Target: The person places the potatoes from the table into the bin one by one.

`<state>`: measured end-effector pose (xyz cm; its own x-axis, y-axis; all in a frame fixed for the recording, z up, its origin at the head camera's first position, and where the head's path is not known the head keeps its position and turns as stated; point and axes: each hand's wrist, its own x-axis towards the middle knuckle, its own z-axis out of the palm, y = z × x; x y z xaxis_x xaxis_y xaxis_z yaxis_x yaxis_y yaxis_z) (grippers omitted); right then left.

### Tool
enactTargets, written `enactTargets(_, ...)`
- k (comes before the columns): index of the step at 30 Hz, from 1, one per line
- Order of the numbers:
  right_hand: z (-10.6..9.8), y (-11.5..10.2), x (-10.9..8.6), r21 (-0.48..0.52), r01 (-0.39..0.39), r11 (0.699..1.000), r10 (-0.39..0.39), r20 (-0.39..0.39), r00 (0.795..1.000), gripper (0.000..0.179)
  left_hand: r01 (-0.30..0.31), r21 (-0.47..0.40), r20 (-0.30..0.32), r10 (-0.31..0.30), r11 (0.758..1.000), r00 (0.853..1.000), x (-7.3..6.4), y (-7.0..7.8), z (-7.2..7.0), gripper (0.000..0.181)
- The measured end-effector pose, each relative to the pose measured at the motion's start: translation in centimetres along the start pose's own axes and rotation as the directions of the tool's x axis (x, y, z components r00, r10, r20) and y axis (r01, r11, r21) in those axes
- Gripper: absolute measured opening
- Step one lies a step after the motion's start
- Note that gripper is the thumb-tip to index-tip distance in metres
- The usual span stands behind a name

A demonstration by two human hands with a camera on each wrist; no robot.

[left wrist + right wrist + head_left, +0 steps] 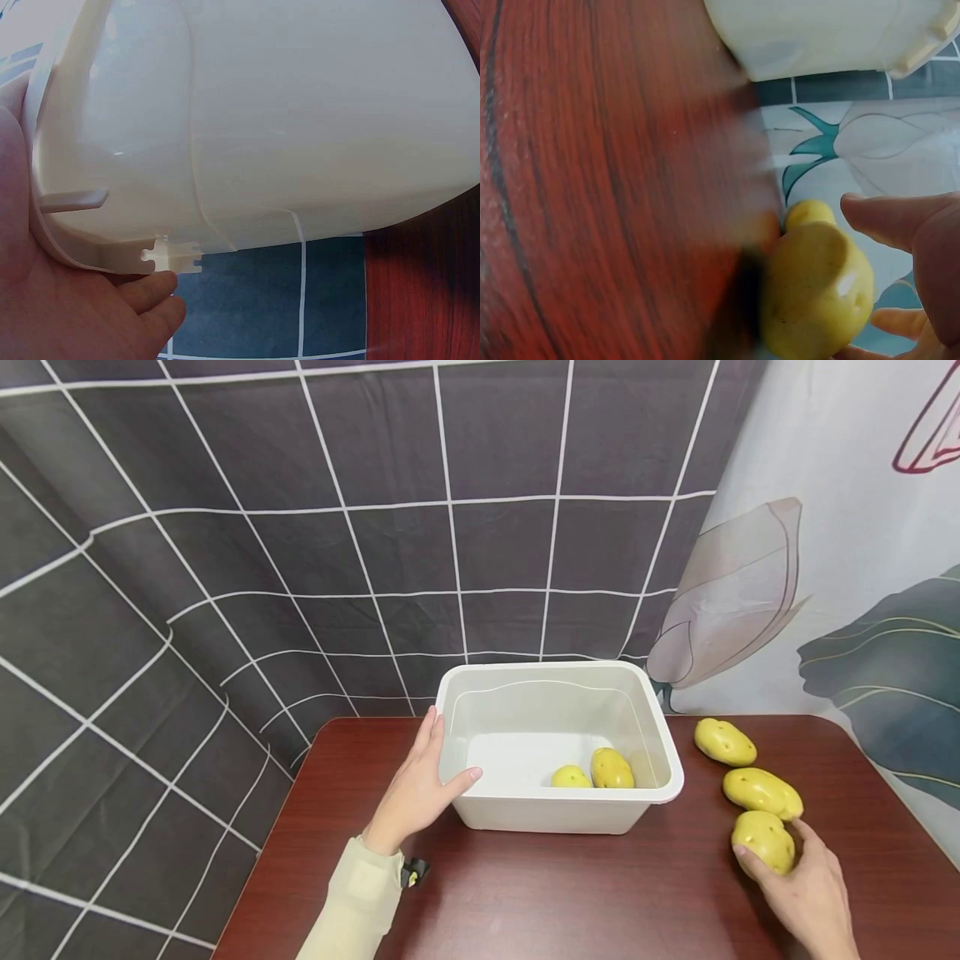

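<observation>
A white plastic tub (551, 814) stands on the table with two yellow potatoes, one of them (612, 768) at its right side. My left hand (416, 789) rests against the tub's left end, its fingers straight along the outside and the thumb over the front rim. In the left wrist view, the fingertips (161, 292) lie by the rim's corner. At the right, my right hand (813, 885) spreads thumb and fingers around the nearest potato (763, 841). The right wrist view shows the thumb (885, 217) apart from that potato (817, 292).
Two more potatoes lie behind the one by my right hand: a long one (761, 793) and, farther back, another (724, 742). The reddish-brown table (570, 893) ends at a dark checked cloth (510, 543) and a pale patterned curtain (757, 593).
</observation>
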<state>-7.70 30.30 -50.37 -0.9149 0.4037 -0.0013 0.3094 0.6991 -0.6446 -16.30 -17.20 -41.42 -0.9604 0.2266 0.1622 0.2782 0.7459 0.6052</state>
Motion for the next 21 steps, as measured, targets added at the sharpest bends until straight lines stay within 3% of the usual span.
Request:
enactTargets(7,0.54,0.49,0.35,-0.027,-0.084,0.996,0.085,0.073,0.994,0.099,0.004,-0.009,0.000,-0.004,1.000,1.000,-0.04,-0.04,0.02,0.101)
enactTargets(21,0.98,0.59,0.16,-0.010,-0.092,0.996,0.093,0.065,0.994,0.098,-0.002,-0.004,-0.005,0.002,1.000,1.000,-0.04,-0.07,0.10,0.100)
